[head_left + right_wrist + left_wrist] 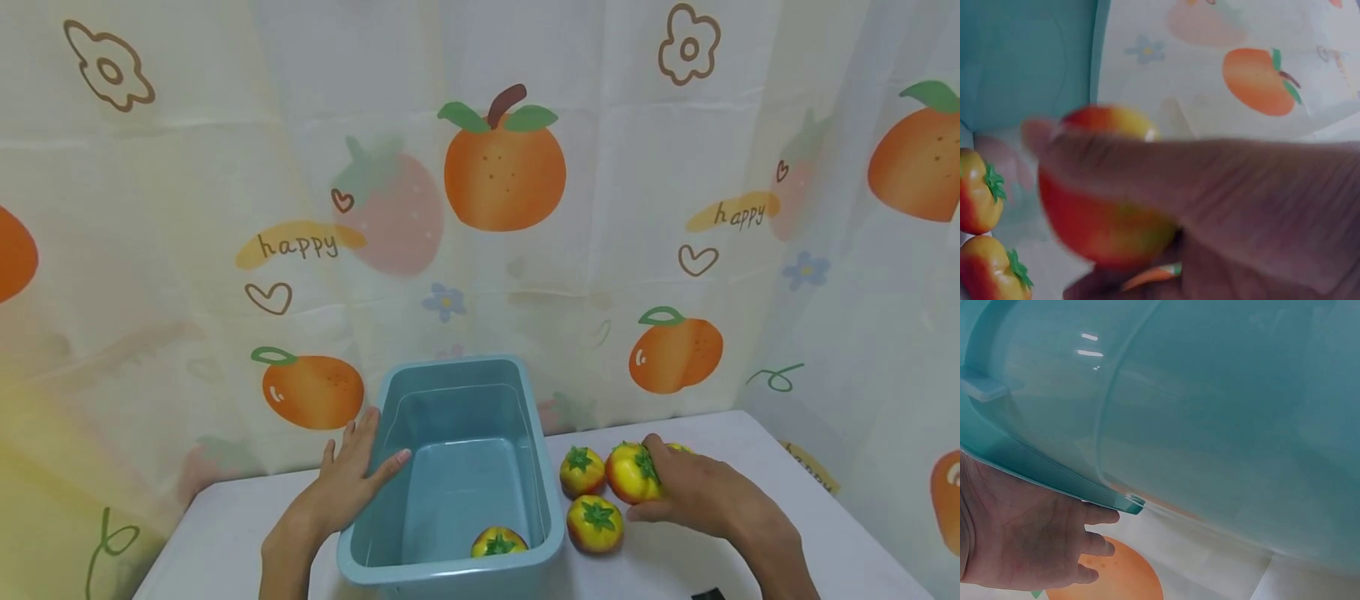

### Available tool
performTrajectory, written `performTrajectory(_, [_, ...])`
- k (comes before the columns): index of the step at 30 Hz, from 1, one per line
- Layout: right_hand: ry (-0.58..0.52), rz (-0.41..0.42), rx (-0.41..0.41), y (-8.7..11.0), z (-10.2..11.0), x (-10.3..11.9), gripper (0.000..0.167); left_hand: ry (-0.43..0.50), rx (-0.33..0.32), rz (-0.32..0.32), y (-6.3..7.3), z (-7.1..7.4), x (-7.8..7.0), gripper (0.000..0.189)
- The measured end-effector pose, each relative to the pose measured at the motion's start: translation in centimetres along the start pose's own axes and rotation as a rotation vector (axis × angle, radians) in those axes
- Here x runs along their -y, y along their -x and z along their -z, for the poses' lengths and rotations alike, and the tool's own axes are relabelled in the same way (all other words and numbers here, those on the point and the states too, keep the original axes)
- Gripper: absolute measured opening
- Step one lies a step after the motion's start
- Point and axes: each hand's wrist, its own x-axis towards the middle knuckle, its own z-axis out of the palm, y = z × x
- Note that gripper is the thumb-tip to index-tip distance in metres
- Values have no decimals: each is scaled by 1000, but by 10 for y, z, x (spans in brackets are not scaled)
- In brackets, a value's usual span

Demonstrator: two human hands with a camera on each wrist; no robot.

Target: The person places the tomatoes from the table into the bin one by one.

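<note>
My right hand (693, 492) grips a yellow-red persimmon (628, 473) with green leaves, between thumb and fingers, just above the table right of the bin. The right wrist view shows the thumb laid across this persimmon (1104, 231). Two more persimmons, one behind (582, 477) and one in front (596, 533), stand beside the bin; part of another persimmon (680, 447) shows behind my right hand. One persimmon (498, 540) lies inside the blue-green bin (450, 571) at its near end. My left hand (337, 483) touches the bin's left rim, thumb over it, fingers extended outside.
The white table (232, 533) carries the bin near its middle. A fruit-print curtain (600, 208) hangs close behind the bin and along the right side. A small dark object (707, 594) shows at the bottom edge, below my right hand.
</note>
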Motion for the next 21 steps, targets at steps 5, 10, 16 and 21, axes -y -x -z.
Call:
performTrajectory(5, [-9, 139, -123, 2, 2, 8, 86, -6, -3, 3, 0, 0, -1, 101])
performTrajectory(10, [43, 233, -272, 5, 4, 15, 99, -6, -2, -2, 0, 0, 0, 101])
performTrajectory(16, [93, 290, -422, 6, 2, 22, 98, -10, 0, -1, -1, 1, 0, 101])
performTrajectory(21, [108, 313, -493, 4, -1, 28, 94, -1, -1, 2, -1, 1, 1, 102])
